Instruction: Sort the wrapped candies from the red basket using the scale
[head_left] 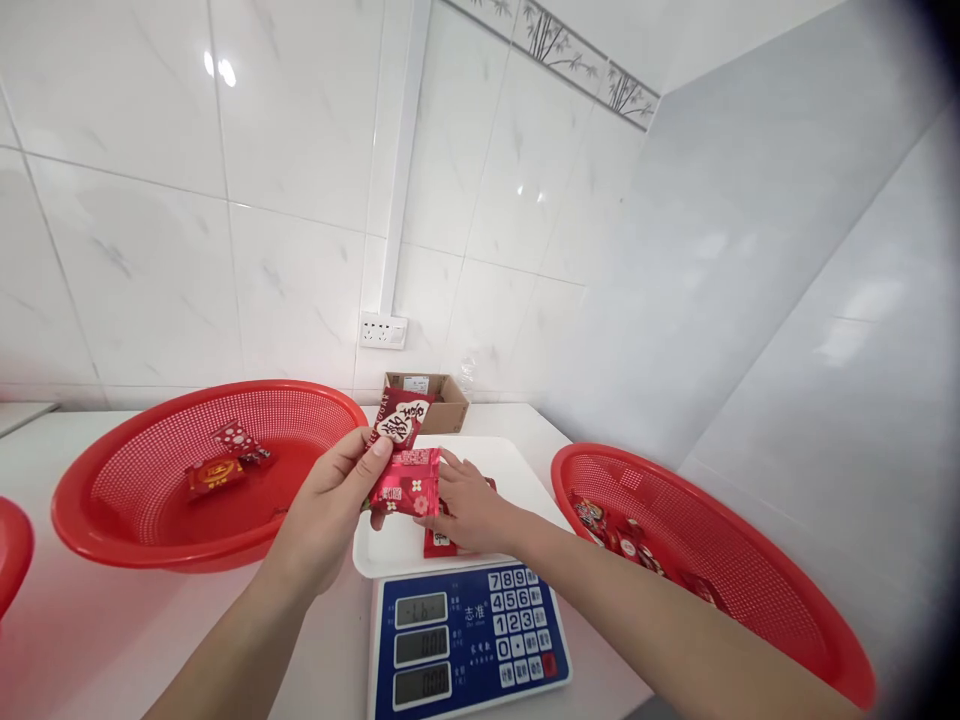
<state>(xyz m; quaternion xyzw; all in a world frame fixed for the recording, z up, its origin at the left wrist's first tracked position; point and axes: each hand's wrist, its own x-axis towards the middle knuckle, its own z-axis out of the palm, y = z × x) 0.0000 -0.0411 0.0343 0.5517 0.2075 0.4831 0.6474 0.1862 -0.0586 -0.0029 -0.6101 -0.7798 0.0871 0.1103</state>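
My left hand [330,510] is closed on two small sealed snack packets, held above the scale's tray. One is a dark red packet [401,418] with white lettering; the other is a pinkish-red packet [409,484] with flower prints. My right hand [474,508] is low over the white weighing tray [517,470], its fingers curled over a red packet [439,542]. That packet is mostly covered by the hand, and the pinkish one hides some fingertips. In front of the tray is the blue keypad panel of the digital scale [472,640], with three small displays.
A red plastic basket [135,420] with a few packets stands to the left; another red basket [795,600] holding several packets is at the right. A third red rim [11,550] shows at the left edge. Behind the tray are an open cardboard box [452,405] and a wall socket [383,330].
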